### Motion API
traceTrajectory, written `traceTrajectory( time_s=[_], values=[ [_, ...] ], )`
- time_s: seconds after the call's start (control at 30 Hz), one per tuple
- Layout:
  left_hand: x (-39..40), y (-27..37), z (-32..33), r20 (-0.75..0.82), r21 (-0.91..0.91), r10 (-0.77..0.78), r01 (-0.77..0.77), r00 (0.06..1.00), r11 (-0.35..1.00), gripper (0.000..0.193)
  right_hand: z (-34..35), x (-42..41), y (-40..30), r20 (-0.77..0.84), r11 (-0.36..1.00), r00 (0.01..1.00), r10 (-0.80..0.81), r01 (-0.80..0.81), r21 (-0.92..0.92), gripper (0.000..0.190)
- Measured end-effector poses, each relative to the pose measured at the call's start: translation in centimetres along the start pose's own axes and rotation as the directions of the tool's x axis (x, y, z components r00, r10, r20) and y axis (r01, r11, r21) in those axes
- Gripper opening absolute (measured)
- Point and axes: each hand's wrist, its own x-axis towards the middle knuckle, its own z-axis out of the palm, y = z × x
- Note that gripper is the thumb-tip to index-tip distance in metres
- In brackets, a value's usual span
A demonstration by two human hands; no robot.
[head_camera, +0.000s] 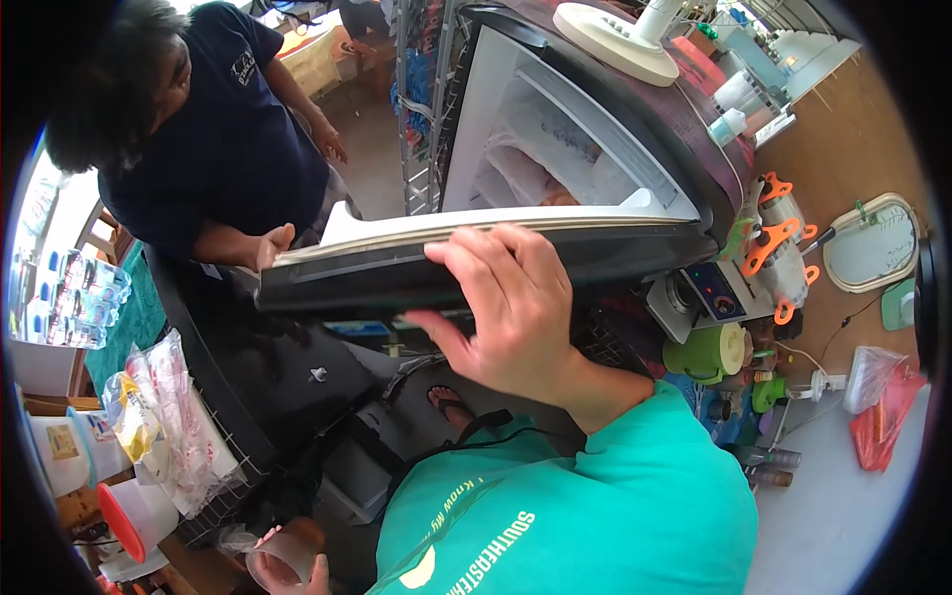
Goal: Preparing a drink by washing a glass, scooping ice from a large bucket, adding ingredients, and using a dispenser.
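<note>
My right hand point(513, 312) grips the black edge of the freezer door point(595, 256), with its fingers over the top and the thumb below. The door stands ajar from the white-lined freezer compartment point(491, 82), where frosty plastic bags point(535, 167) lie. At the lower left, my left hand point(318, 576) holds a translucent plastic cup point(282, 561), and the arm behind it is hidden. A co-worker's hand point(275, 245) touches the far left end of the same door.
A co-worker in a dark shirt point(216, 141) stands at the upper left. A black surface point(297, 379) lies beside the door, near plastic packaging point(175, 424) on a wire rack. To the right are a sealing machine point(710, 290), a green jug point(699, 353) and lidded containers with orange clips point(785, 268).
</note>
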Motion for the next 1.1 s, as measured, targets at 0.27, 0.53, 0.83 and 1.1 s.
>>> traceTrajectory(
  time_s=[0.27,0.53,0.83,1.1],
  values=[
    [-0.1,-0.5,0.0,0.046,-0.212,0.043,-0.032,0.998,0.977,0.072,-2.5,-2.5,-1.7,0.012,0.998,0.998,-0.053,0.053,0.014,0.047],
    [-0.8,0.3,-0.5,0.101,-0.133,-0.007,0.021,0.995,0.991,0.067,-5.2,-4.1,-3.0,0.046,0.992,0.991,-0.122,0.121,0.037,0.053],
    [-3.7,-5.0,-0.1,0.101,-0.274,-0.034,0.061,0.994,0.96,0.074,-7.9,-7.2,-3.6,0.081,0.973,0.97,-0.23,0.229,0.018,0.07],
    [-6.4,-5.5,-1.4,-0.082,-0.365,-0.124,0.086,0.989,0.927,0.075,-6.7,-6.9,-4.2,0.09,0.973,0.969,-0.229,0.226,0.042,0.062]
  ],
)
